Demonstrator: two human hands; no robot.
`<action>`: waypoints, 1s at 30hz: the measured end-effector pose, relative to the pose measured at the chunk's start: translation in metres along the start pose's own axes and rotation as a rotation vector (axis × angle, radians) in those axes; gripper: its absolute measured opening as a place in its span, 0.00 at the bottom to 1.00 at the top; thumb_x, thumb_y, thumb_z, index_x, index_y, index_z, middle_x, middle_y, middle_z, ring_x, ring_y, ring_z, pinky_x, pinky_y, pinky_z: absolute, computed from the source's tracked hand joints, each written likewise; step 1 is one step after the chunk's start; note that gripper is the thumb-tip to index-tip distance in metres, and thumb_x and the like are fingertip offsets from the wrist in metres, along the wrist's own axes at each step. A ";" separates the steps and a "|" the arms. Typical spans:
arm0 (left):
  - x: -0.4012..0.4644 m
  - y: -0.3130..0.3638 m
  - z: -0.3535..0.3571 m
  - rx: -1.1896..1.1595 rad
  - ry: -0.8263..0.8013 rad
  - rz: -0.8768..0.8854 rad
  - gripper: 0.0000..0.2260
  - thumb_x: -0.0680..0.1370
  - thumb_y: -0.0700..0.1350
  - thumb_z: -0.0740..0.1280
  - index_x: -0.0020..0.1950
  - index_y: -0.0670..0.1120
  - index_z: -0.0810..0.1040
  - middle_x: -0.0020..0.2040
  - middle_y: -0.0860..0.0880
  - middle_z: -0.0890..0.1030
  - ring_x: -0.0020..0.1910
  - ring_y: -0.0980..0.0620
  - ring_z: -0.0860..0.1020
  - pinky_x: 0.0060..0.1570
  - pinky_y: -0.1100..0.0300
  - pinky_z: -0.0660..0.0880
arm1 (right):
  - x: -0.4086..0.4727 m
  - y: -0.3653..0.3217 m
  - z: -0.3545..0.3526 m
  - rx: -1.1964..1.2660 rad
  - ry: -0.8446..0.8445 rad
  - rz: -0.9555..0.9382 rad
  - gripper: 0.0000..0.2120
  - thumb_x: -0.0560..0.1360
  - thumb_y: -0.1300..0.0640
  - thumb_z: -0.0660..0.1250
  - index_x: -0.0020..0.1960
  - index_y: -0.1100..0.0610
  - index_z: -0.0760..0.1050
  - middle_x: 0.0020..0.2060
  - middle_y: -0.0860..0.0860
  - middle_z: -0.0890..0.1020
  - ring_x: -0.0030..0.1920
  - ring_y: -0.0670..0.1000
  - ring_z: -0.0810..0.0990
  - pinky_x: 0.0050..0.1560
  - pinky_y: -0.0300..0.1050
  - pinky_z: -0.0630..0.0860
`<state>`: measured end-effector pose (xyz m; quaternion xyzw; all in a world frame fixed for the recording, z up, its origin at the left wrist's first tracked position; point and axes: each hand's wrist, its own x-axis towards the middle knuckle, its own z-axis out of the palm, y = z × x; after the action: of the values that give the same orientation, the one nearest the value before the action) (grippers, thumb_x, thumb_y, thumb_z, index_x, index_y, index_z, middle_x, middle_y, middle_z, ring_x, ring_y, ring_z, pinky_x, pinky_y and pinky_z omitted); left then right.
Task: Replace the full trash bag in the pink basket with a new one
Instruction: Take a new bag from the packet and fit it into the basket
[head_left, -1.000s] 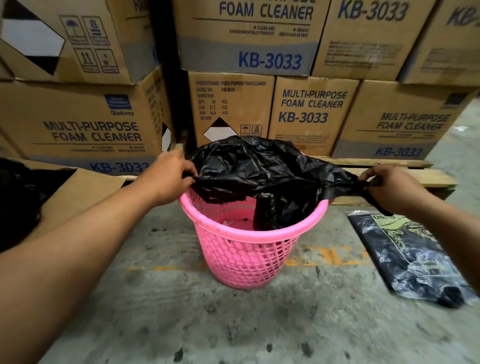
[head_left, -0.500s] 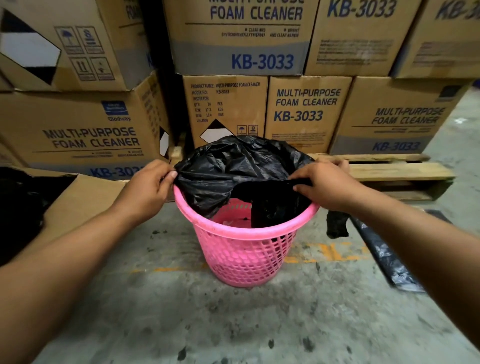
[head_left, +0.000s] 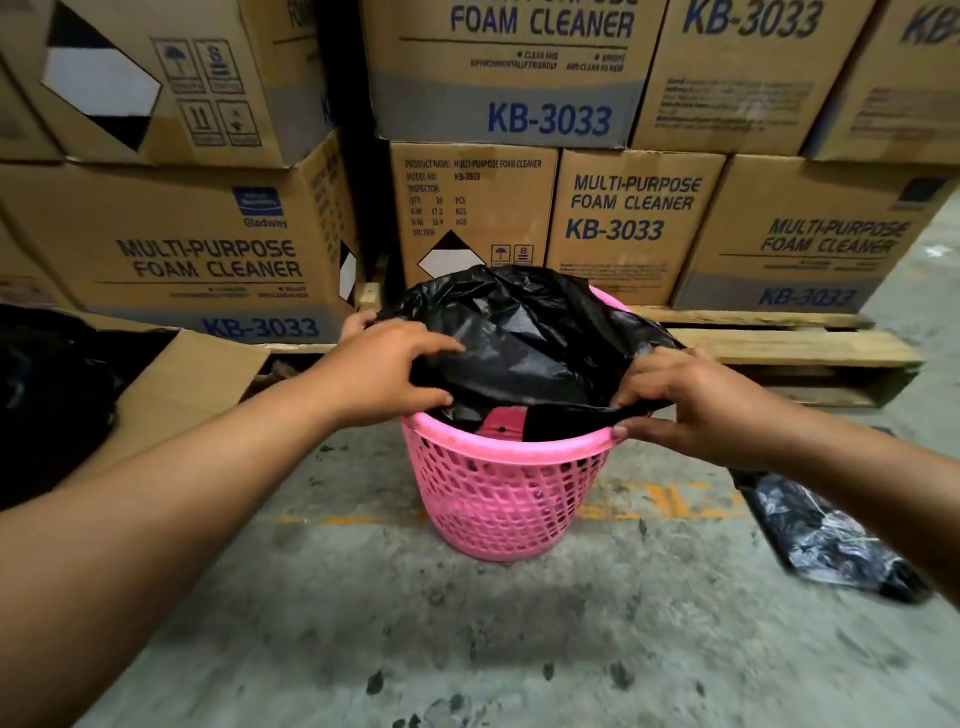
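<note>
While standing on the concrete floor (head_left: 519, 649) before stacked foam cleaner boxes (head_left: 634, 218), pink basket (head_left: 509, 493) half covered by black trash bag (head_left: 524, 338), draped over far rim. Left hand (head_left: 384, 369) gripping bag's left edge, fingers curled. Right hand (head_left: 691, 400) pinching bag edge at near right rim. Pack of bags (head_left: 831, 540) lying right; wooden pallet (head_left: 795, 353) behind.
</note>
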<state>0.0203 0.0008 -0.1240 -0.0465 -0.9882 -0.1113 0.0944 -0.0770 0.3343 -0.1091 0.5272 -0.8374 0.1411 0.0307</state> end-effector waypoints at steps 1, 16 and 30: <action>0.002 0.003 0.000 0.042 0.027 -0.015 0.18 0.70 0.61 0.71 0.59 0.62 0.77 0.51 0.60 0.78 0.61 0.55 0.73 0.70 0.42 0.51 | 0.000 0.000 0.000 -0.003 0.003 -0.002 0.08 0.73 0.42 0.68 0.48 0.43 0.80 0.44 0.40 0.79 0.49 0.44 0.77 0.47 0.49 0.65; -0.019 0.001 -0.012 -0.193 0.150 0.178 0.06 0.80 0.54 0.58 0.47 0.56 0.72 0.42 0.60 0.76 0.43 0.58 0.73 0.54 0.53 0.69 | -0.005 0.014 0.007 0.148 0.099 0.050 0.04 0.75 0.49 0.69 0.49 0.44 0.80 0.41 0.39 0.79 0.44 0.39 0.78 0.41 0.40 0.73; -0.042 -0.006 -0.009 -0.279 0.087 0.148 0.03 0.80 0.47 0.64 0.51 0.54 0.77 0.43 0.58 0.81 0.44 0.60 0.79 0.40 0.63 0.74 | -0.013 0.010 0.008 0.115 0.131 -0.005 0.06 0.73 0.52 0.72 0.49 0.50 0.82 0.42 0.42 0.80 0.45 0.44 0.80 0.44 0.45 0.77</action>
<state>0.0620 -0.0099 -0.1252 -0.1269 -0.9520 -0.2421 0.1376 -0.0792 0.3476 -0.1213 0.5198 -0.8228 0.2231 0.0552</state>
